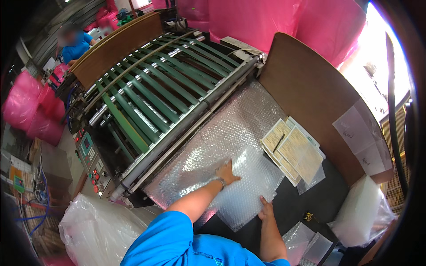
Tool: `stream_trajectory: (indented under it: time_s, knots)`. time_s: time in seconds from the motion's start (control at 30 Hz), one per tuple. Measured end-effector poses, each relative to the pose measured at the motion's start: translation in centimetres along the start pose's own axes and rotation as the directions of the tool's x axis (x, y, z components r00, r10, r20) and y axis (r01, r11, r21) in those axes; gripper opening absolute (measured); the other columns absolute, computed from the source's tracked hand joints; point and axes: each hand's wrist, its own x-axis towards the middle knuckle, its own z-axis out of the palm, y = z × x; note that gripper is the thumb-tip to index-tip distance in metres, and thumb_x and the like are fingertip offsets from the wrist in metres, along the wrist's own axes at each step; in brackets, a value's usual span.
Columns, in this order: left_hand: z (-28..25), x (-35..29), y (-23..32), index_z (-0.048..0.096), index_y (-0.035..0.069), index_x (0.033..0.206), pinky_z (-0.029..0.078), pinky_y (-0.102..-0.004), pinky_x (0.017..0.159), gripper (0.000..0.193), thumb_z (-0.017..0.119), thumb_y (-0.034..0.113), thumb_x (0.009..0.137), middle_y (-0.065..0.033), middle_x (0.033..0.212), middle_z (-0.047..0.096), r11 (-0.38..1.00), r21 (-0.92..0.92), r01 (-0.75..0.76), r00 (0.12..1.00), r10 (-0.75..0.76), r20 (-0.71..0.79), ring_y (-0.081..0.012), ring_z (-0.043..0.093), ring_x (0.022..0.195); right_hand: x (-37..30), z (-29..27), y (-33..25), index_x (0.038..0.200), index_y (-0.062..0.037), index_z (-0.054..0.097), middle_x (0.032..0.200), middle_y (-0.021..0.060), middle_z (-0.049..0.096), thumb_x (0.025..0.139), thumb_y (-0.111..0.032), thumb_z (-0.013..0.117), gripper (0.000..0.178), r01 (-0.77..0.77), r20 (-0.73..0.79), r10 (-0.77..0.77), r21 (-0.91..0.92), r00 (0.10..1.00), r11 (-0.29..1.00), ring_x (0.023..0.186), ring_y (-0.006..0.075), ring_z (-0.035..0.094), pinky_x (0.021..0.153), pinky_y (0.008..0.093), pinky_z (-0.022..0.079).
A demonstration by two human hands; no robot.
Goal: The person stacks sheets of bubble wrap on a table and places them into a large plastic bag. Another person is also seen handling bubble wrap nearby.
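Observation:
A small stack of clear bubble wrap sheets lies in front of me, partly over a larger spread of bubble wrap and partly over the dark tabletop. My left hand rests on the wrap with its fingers apart, at the left side of the smaller sheets. A watch or bracelet circles that wrist. At the near right edge of the stack, my right hand grips the sheets, its thumb on top; the fingers beneath are mostly hidden.
Beyond the wrap stands a machine with green belts, its control panel at left. Papers with a pen lie right, before a brown board. Bagged sheets stand at lower right. A person is far left.

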Motion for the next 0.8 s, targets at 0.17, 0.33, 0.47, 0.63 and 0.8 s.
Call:
stream_trajectory:
  time_s: [0.17, 0.33, 0.47, 0.63, 0.8]
  knots:
    - [4.6, -1.4, -4.0, 0.028, -0.001, 0.125, 0.032, -0.0407, 0.092, 0.088, 0.067, 0.045, 0.062, -0.0242, 0.121, 0.038, 0.953, -0.301, 0.016, 0.897, 0.119, 0.425, -0.0359, 0.037, 0.112, -0.7, -3.8, -0.7, 0.122, -0.0119, 0.03, 0.114, 0.0102, 0.045, 0.065, 0.006, 0.062, 0.068, -0.092, 0.009, 0.094, -0.095, 0.996, 0.991, 0.105, 0.0282, 0.045, 0.086, 0.0449, 0.039]
    - [0.8, -9.4, -1.4, 0.036, 0.002, 0.121, 0.034, -0.0432, 0.087, 0.062, 0.059, 0.033, 0.072, -0.0201, 0.114, 0.041, 0.974, -0.016, -0.226, 0.948, 0.217, -0.234, -0.0353, 0.04, 0.104, -2.8, -3.2, -1.0, 0.121, -0.0047, 0.028, 0.113, 0.0133, 0.044, 0.062, 0.005, 0.065, 0.07, 0.081, -0.005, -0.084, -0.23, 0.996, 0.97, 0.103, 0.0277, 0.045, 0.088, 0.0418, 0.037]
    - [-3.4, -11.8, -1.1, 0.043, 0.008, 0.117, 0.032, -0.0442, 0.087, 0.052, 0.059, 0.024, 0.071, -0.0186, 0.116, 0.038, 0.879, 0.215, -0.426, 0.712, 0.472, -0.52, -0.0334, 0.039, 0.104, -1.6, -2.1, 0.1, 0.121, -0.0021, 0.027, 0.113, 0.0149, 0.044, 0.062, 0.001, 0.068, 0.072, 0.123, -0.122, -0.182, -0.385, 0.976, 0.915, 0.102, 0.0284, 0.045, 0.087, 0.0419, 0.038]
    - [-6.3, -10.3, -1.8, 0.043, 0.011, 0.119, 0.029, -0.0459, 0.091, 0.052, 0.058, 0.025, 0.072, -0.0209, 0.121, 0.034, 0.814, 0.427, -0.392, 0.523, 0.58, -0.625, -0.0356, 0.034, 0.111, -1.5, -0.2, 1.8, 0.119, -0.0034, 0.027, 0.115, 0.0151, 0.042, 0.069, -0.001, 0.063, 0.062, 0.134, -0.065, -0.173, -0.396, 0.983, 0.908, 0.104, 0.0297, 0.044, 0.086, 0.0437, 0.038]
    - [-0.6, -8.7, -6.1, 0.02, 0.017, 0.133, 0.025, -0.0477, 0.095, 0.07, 0.047, 0.049, 0.077, -0.0187, 0.137, 0.013, 0.887, 0.44, -0.14, 0.987, 0.162, -0.011, -0.035, 0.023, 0.122, -2.8, 1.1, 2.5, 0.125, -0.0068, 0.02, 0.119, 0.0166, 0.038, 0.07, -0.003, 0.063, 0.07, -0.105, 0.104, 0.086, 0.199, 0.991, 0.974, 0.105, 0.0316, 0.043, 0.086, 0.049, 0.037]
